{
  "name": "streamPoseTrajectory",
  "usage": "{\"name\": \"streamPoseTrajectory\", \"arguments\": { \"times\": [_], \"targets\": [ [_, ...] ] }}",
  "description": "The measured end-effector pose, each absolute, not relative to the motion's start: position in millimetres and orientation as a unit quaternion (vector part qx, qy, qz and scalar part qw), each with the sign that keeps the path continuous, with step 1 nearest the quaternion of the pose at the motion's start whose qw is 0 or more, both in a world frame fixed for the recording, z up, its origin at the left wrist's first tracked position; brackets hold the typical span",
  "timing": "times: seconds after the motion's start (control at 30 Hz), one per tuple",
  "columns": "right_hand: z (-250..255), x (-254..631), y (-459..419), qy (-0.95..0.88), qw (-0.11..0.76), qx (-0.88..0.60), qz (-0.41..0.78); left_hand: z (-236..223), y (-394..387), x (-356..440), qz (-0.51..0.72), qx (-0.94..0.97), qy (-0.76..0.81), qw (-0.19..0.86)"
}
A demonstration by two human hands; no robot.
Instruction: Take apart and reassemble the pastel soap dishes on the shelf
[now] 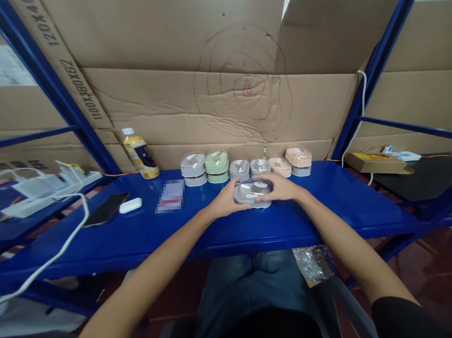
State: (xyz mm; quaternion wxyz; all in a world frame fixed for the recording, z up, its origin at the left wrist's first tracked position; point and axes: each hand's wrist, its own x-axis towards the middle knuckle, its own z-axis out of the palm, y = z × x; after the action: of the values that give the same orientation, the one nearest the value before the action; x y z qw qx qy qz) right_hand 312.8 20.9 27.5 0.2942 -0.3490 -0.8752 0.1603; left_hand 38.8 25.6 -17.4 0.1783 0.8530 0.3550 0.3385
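Observation:
A small grey plastic box with a clear lid is held above the blue shelf near the middle. My left hand grips its left end, thumb along the near side. On its right end, my right hand has the fingers over the far side and the thumb at the near side. Just behind stands a row of similar lidded boxes: a stacked grey pair, a stacked green pair, single grey boxes, a peach box and a peach box stacked on a grey one.
On the left of the blue shelf are a yellow-labelled bottle, a blurred-out flat item, a white case and a black phone. A white cable crosses the left edge. Cardboard walls the back.

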Motion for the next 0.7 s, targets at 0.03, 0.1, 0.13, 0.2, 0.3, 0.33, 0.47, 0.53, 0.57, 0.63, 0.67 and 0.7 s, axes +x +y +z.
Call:
{"name": "streamPoseTrajectory", "arguments": {
  "times": [0.03,0.1,0.13,0.2,0.3,0.33,0.47,0.53,0.57,0.63,0.67,0.7],
  "targets": [
    [24.8,308.7,20.5,-0.880,0.286,-0.352,0.142,-19.2,27.0,39.1,0.343,0.847,0.358,0.190],
    [20.2,301.4,19.4,-0.884,0.270,-0.365,0.112,-21.5,28.5,39.7,0.344,0.837,0.369,0.211],
    [18.4,298.4,18.6,-0.884,0.264,-0.372,0.103,-21.9,28.6,40.1,0.341,0.834,0.375,0.218],
    [16.3,293.5,16.7,-0.882,0.255,-0.385,0.094,-21.3,27.9,40.8,0.336,0.831,0.383,0.223],
    [15.6,289.5,14.5,-0.883,0.240,-0.393,0.091,-19.0,26.2,41.4,0.333,0.829,0.389,0.224],
    [15.7,289.2,14.3,-0.883,0.236,-0.396,0.092,-18.2,25.8,41.5,0.332,0.829,0.390,0.224],
    [16.7,292.0,15.3,-0.885,0.222,-0.395,0.104,-17.2,26.9,40.1,0.330,0.831,0.386,0.226],
    [17.1,294.3,15.5,-0.894,0.201,-0.384,0.116,-17.5,28.2,38.8,0.329,0.831,0.383,0.234],
    [17.1,295.0,15.1,-0.898,0.189,-0.378,0.120,-17.6,28.7,38.1,0.329,0.832,0.379,0.239],
    [17.0,294.3,13.1,-0.902,0.174,-0.378,0.116,-17.3,29.4,37.0,0.329,0.835,0.368,0.243],
    [16.9,293.1,11.5,-0.901,0.170,-0.385,0.108,-16.9,29.5,36.7,0.330,0.837,0.365,0.240],
    [16.9,291.4,9.8,-0.899,0.167,-0.393,0.097,-16.4,29.4,36.4,0.331,0.839,0.362,0.235]
  ]
}}
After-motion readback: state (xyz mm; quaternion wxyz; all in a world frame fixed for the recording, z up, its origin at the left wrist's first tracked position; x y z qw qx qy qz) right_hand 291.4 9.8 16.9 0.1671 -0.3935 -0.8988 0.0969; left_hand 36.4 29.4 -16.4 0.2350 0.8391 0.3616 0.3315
